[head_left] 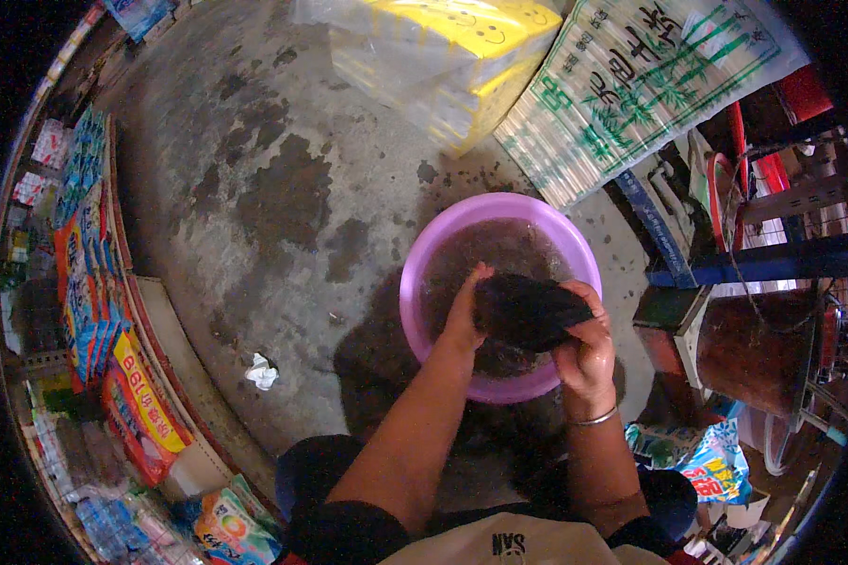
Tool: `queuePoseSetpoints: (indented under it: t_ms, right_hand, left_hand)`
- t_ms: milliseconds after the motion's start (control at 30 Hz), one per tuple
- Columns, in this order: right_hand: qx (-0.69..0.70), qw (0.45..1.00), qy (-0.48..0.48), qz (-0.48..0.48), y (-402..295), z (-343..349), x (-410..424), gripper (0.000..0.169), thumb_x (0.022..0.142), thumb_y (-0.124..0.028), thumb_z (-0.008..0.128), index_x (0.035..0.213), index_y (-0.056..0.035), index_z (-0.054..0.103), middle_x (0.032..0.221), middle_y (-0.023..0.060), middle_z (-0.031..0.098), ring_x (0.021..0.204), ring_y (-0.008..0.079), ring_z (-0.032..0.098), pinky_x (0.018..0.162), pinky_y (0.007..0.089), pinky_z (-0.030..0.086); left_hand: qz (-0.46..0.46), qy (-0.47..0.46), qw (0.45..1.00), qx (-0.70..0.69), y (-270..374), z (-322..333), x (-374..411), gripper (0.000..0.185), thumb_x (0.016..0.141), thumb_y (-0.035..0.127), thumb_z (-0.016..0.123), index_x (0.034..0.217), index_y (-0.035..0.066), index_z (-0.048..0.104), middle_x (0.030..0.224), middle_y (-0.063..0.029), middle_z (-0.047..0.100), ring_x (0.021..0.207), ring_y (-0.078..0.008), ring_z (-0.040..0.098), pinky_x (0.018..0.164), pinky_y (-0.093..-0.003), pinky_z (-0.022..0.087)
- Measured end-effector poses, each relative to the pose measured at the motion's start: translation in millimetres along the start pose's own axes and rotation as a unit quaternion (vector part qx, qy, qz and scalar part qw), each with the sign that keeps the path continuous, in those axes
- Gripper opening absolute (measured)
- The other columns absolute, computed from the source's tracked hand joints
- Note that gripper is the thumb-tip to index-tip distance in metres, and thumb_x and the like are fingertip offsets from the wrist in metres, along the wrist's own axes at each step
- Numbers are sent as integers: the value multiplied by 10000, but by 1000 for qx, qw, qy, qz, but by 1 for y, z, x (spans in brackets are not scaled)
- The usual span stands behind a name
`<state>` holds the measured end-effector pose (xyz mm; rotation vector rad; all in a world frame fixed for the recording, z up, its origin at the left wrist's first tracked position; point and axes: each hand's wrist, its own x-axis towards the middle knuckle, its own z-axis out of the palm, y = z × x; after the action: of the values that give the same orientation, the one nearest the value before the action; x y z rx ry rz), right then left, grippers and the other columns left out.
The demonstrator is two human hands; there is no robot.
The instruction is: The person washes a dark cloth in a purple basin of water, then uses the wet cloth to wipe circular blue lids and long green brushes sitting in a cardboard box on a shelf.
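Note:
A pink-purple plastic basin stands on the concrete floor, holding dark, murky liquid. Above it my two hands hold a black, wet-looking item, perhaps cloth or a shoe; its exact kind cannot be told. My left hand supports its left side, with part of the hand hidden by the black item. My right hand grips its right end between the thumb and fingers and wears a silver bangle at the wrist.
Shelves with bagged detergent curve along the left. A yellow plastic-wrapped stack and a bundle of bamboo-printed packaging lie beyond the basin. A wooden stool-like object is at right. Crumpled white paper lies on the floor.

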<state>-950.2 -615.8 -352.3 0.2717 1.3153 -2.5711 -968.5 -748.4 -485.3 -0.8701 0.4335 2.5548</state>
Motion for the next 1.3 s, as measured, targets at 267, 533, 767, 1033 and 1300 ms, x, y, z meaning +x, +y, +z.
queuePoseSetpoints:
  t_ms: [267, 533, 767, 1033, 1300]
  right_hand:
    - [-256, 962, 18, -97, 51, -46, 9, 444, 591, -36, 488, 1027, -16, 572, 1204, 153, 476, 1144, 283, 430, 998, 341, 307]
    - [-603, 747, -45, -276, 102, 5, 4, 476, 538, -234, 703, 981, -104, 590, 1262, 194, 398, 1178, 380, 359, 981, 491, 259]
    - [-480, 851, 211, 1, 84, -25, 77, 413, 667, -259, 683, 982, -14, 576, 997, 213, 576, 933, 363, 550, 831, 381, 436]
    - [-544, 795, 50, -264, 106, 22, -14, 291, 630, -103, 661, 894, -38, 559, 1118, 166, 524, 1036, 295, 494, 914, 370, 365]
    - [-576, 785, 194, -124, 85, -47, 94, 439, 762, -336, 595, 1011, 25, 559, 964, 248, 586, 881, 400, 563, 795, 418, 445]
  left_hand:
    - [61, -107, 991, -47, 7, 8, -9, 380, 772, 336, 591, 1073, 104, 565, 945, -89, 593, 927, -245, 560, 839, -369, 446]
    - [243, -163, 926, 237, -12, -59, 26, 319, 868, 299, 421, 1080, 97, 547, 1098, -90, 550, 1001, -223, 522, 906, -371, 409]
    - [62, 80, 995, 18, -17, -2, 9, 254, 797, 266, 526, 949, 80, 610, 915, -75, 629, 786, -240, 599, 723, -376, 496]
    - [-60, -66, 996, 11, 19, -23, 12, 282, 797, 405, 576, 830, 126, 561, 769, -40, 565, 690, -192, 554, 645, -335, 464]
    - [77, 139, 975, 155, -8, 10, 3, 345, 867, 294, 462, 1094, 47, 543, 1038, -93, 589, 916, -250, 559, 826, -408, 448]
